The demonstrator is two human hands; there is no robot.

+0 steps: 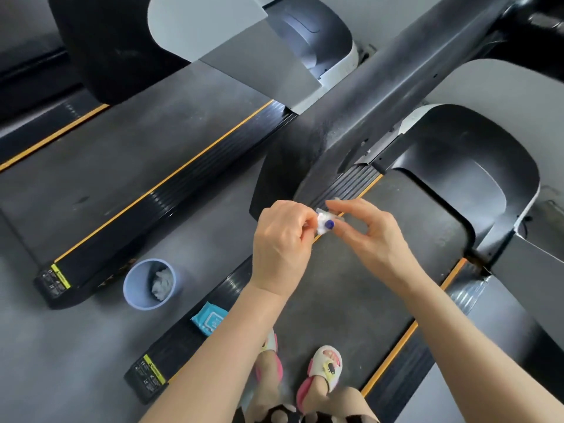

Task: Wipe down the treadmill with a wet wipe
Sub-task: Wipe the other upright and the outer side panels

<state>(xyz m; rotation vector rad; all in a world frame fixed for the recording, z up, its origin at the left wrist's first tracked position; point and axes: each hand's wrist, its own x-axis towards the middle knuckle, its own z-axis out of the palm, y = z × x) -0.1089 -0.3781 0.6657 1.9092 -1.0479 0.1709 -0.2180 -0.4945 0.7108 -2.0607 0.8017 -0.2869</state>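
A: Treadmill [351, 285] under the feet, is that the one? Where's the wet wipe [323, 222]?

B: Yes, a dull grey belt with ribbed black side rails and an orange stripe along each edge. The wipe is a small crumpled white wad, held above the belt between both hands.

A: How do the hands sit?

B: Left hand [282, 239] is knuckles up, fingers curled in, pinching the wipe's left side. Right hand [370, 232] pinches the other side with thumb and forefinger, the remaining fingers loosely fanned. A dark blue nail shows against the white.

A: Anything else down there?

B: A pale blue round bin [150, 283] on the floor with crumpled white wipes inside, and a blue soft pack of wipes [210, 318] lying on the left rail. A second treadmill [122, 166] stands to the left. Pink and cream sandals [320, 372] are on the belt.
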